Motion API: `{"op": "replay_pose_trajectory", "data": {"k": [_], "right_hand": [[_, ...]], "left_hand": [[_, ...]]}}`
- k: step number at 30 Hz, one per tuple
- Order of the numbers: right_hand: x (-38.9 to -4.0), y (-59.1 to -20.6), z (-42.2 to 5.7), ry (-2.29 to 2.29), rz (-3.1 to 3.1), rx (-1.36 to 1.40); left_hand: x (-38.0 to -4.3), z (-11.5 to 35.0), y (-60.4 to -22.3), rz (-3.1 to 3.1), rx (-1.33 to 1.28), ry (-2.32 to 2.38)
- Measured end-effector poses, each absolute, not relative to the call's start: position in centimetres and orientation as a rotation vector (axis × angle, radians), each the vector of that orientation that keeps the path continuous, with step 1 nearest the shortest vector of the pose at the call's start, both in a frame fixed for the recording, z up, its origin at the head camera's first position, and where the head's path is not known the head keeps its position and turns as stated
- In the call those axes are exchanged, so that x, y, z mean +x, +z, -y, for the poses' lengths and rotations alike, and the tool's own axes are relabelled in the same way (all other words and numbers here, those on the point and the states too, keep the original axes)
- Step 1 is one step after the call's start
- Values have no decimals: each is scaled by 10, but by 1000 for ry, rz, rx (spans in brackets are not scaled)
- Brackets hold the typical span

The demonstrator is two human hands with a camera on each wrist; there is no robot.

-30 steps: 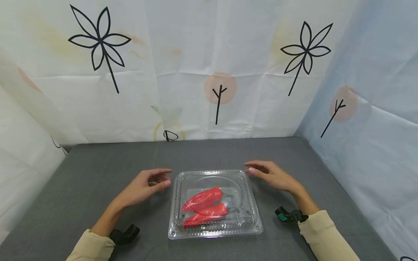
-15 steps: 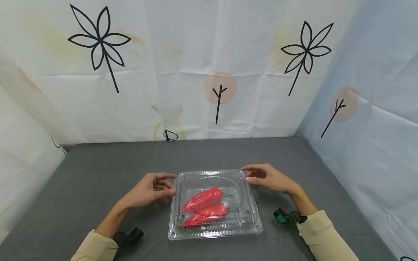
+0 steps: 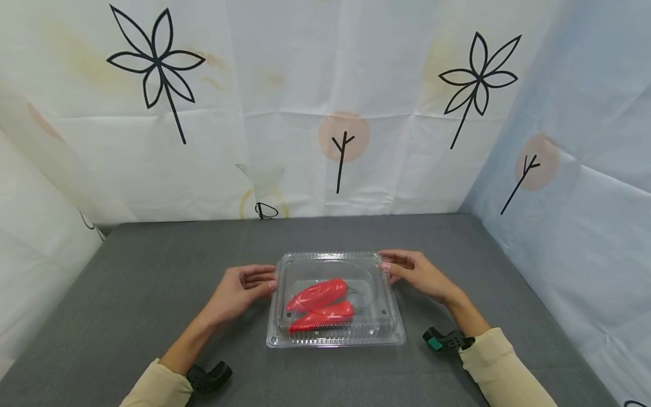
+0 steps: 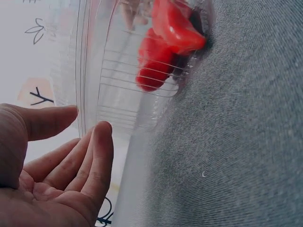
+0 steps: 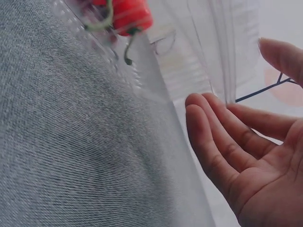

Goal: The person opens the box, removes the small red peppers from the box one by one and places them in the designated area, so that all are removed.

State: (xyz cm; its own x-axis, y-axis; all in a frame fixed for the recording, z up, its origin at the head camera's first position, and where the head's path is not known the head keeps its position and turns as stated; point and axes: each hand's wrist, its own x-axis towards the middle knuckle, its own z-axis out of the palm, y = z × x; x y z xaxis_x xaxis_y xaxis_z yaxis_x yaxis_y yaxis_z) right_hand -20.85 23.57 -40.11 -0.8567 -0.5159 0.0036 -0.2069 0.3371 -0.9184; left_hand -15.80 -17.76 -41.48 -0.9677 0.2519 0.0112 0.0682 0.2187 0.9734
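A clear plastic clamshell container (image 3: 363, 277) with a ridged rim stands between my hands in the head view. Inside lie two red peppers (image 3: 320, 321) with green stems. My left hand (image 3: 235, 295) holds the container's left edge, its thumb on one side of the rim and its fingers below in the left wrist view. On the opposite edge, my right hand (image 3: 414, 274) holds the rim the same way. Through the clear wall, one pepper (image 4: 175, 28) shows red and glossy in the left wrist view. A curved green stem (image 5: 129, 51) shows in the right wrist view.
Dark grey cloth (image 3: 178, 254) covers the table. White fabric (image 3: 285, 85) with printed leaf shapes hangs behind it, and a bluish-white fabric side (image 3: 585, 226) borders the right. Each wrist wears a black camera mount (image 3: 208, 377).
Both hands have come in to the container's side edges and taken hold of them. The container, with the peppers in it, has shifted upward in the head view.
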Motion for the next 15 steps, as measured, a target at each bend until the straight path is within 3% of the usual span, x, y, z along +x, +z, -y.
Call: {"op": "replay_pose_trajectory", "data": {"k": [15], "right_hand": [[-210,-410,-234,-1637,-2319,-618]], "left_hand": [[-159,183,-414,-2274,442,1761]]}}
